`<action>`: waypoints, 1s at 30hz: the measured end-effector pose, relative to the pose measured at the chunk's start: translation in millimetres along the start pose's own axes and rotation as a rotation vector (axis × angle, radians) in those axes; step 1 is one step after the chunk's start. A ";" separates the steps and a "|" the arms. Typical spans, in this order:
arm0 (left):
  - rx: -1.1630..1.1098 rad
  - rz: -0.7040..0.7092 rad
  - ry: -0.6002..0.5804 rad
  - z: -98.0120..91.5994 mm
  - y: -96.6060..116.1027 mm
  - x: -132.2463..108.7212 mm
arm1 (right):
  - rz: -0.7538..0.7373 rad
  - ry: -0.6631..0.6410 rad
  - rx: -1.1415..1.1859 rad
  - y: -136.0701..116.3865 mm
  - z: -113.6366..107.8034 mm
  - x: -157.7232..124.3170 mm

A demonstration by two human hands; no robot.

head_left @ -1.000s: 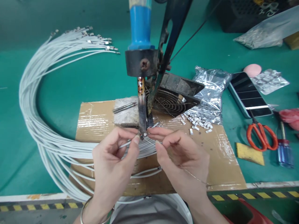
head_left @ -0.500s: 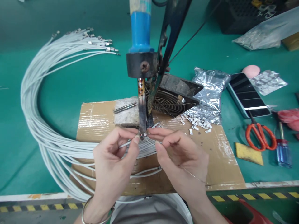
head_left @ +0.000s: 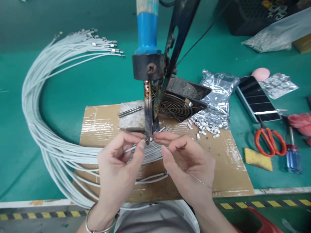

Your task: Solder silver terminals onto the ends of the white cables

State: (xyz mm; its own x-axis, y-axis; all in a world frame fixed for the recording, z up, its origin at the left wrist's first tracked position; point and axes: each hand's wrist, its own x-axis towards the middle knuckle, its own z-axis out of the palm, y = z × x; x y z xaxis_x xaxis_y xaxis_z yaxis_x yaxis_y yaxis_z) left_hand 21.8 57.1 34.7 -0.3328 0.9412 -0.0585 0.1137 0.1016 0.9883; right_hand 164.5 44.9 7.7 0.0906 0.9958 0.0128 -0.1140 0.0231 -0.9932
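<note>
My left hand is closed, thumb and index finger pinching a white cable near its end. The pinched end is right below the tip of the soldering iron, which hangs pointing down from a black stand arm. Between the fingers of my right hand runs a thin solder wire; its front end reaches the iron's tip. A small metal connector piece seems to lie at the tip, but fingers partly hide it. More white cables pass under both hands in a large curved bundle.
Cardboard covers the bench's middle. Behind the iron stand a fan and a whitish block. Small metal connectors lie by a silvery bag. To the right are a phone, scissors, a screwdriver and a yellow sponge.
Both hands stay at the iron's tip with almost no movement. The whole view has shifted very slightly.
</note>
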 end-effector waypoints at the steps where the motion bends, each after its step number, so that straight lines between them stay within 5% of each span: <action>1: 0.004 0.006 0.007 0.2 -0.2 -0.2 | 0.001 0.001 -0.002 0.2 0.1 -0.1; 30: 0.034 0.028 0.010 0.5 1.9 -1.8 | -0.042 -0.003 -0.057 0.5 -0.2 -0.7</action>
State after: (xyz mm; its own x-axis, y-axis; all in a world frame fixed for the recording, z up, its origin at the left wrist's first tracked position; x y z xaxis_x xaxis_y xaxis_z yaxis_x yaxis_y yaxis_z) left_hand 23.1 55.7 36.7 -0.3382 0.9406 -0.0291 0.1547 0.0861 0.9842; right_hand 164.6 44.2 7.2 0.0914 0.9943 0.0547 -0.0539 0.0598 -0.9968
